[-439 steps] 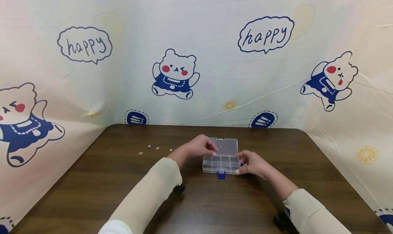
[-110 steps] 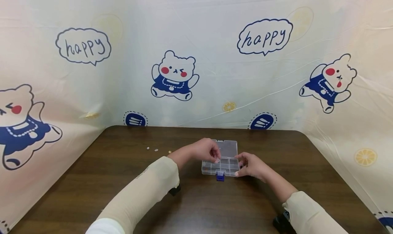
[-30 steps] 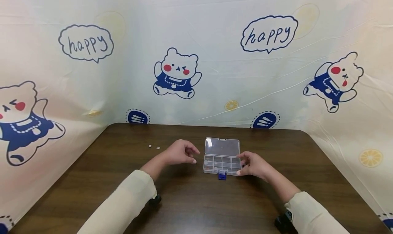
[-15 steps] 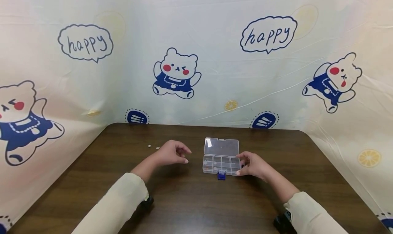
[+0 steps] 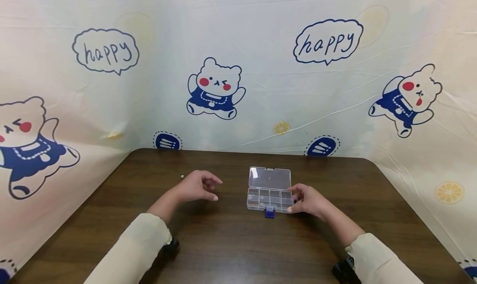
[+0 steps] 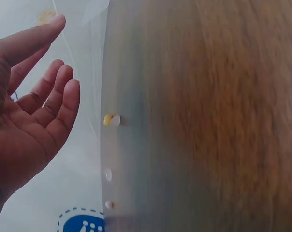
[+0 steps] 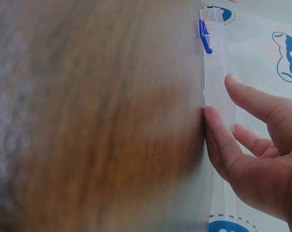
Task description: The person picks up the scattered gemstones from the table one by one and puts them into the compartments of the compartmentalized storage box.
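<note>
Box (image 5: 275, 200), clear, compartmented, lid (image 5: 270, 178) folded back, on bench (image 5: 238, 242); right hand (image 5: 309, 201) holds its right end between thumb and fingers. Left hand (image 5: 193, 187) apart from box, to its left; fingers loosely spread, nothing seen in them. Left wrist view: small pieces (image 6: 108, 174) on bench near left hand.

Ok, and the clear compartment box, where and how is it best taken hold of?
Probably by the right end of the clear box, coming from the right, thumb at the near corner, fingers at the far one. The base is low and straight-walled; the open lid lies behind it and the blue latch juts out in front. The right hand holds it there.
</note>
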The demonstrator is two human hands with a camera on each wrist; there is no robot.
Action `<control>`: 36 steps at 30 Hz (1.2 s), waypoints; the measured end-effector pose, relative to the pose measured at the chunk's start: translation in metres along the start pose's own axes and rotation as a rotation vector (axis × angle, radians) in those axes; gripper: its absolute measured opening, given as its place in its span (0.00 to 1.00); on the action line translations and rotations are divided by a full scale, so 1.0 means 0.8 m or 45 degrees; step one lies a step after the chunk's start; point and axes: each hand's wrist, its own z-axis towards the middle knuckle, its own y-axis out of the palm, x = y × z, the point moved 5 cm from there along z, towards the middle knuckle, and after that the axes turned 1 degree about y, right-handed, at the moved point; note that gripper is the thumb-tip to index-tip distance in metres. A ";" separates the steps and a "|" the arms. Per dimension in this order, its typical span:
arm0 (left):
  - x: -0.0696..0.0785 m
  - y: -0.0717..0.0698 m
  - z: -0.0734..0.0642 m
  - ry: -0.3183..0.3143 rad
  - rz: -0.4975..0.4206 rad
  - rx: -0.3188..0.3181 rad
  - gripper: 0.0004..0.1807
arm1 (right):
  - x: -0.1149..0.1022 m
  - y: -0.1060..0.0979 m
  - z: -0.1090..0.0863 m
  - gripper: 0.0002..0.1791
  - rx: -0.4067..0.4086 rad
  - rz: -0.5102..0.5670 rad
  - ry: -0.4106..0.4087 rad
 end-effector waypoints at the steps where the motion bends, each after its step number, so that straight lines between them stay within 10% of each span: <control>1: -0.002 -0.002 -0.002 -0.007 0.001 0.007 0.23 | 0.000 0.000 0.000 0.38 0.000 -0.002 -0.001; 36: -0.080 -0.053 -0.031 -0.211 0.000 0.138 0.28 | 0.001 0.000 -0.001 0.38 0.006 -0.004 -0.020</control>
